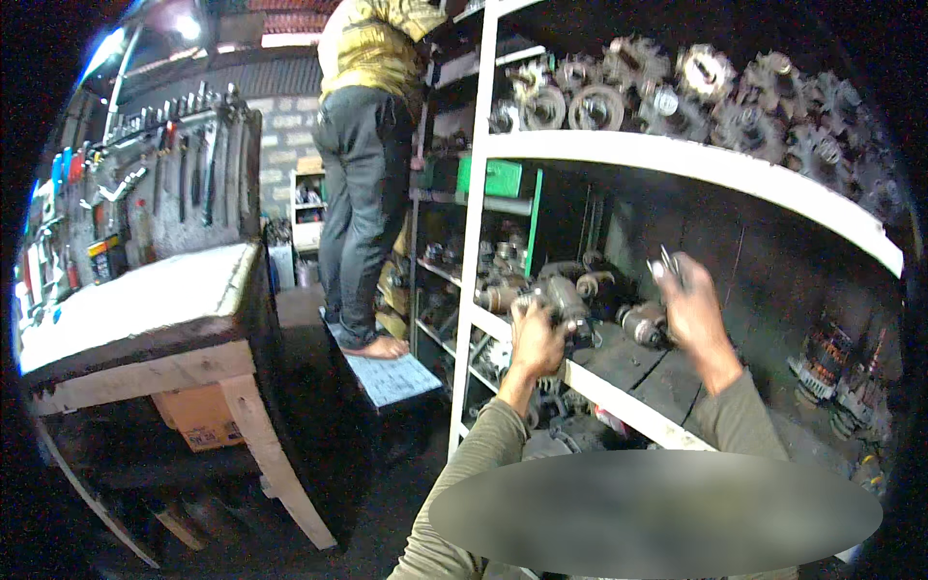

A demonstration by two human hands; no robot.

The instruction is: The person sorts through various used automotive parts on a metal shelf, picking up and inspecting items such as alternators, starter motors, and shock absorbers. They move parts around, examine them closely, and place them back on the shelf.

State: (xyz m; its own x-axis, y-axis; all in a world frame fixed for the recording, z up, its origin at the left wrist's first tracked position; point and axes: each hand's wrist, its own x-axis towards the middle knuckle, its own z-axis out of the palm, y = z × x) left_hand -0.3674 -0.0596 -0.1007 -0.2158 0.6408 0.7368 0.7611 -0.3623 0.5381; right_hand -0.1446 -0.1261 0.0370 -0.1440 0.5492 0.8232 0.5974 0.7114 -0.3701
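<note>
My left hand (pixel 537 338) is closed around a greasy grey starter motor (pixel 561 298) at the front of the middle shelf (pixel 638 411). Raised over the same shelf, my right hand (pixel 698 314) has its fingers closed on a small dark metal piece with thin pointed ends (pixel 667 263), whose kind I cannot make out. Between my hands lies another rusty cylindrical motor (pixel 642 324), touched by neither. Farther back, a brownish motor (pixel 594 282) rests among similar parts.
Claw-shaped rotors (pixel 710 72) and pulleys crowd the upper shelf (pixel 696 155). Copper-wound parts (pixel 826 360) sit at right. A person (pixel 362 174) stands barefoot on a bench (pixel 394 375). At left are a workbench (pixel 145 290) and a tool board (pixel 179 179). A blurred oval covers the lower right.
</note>
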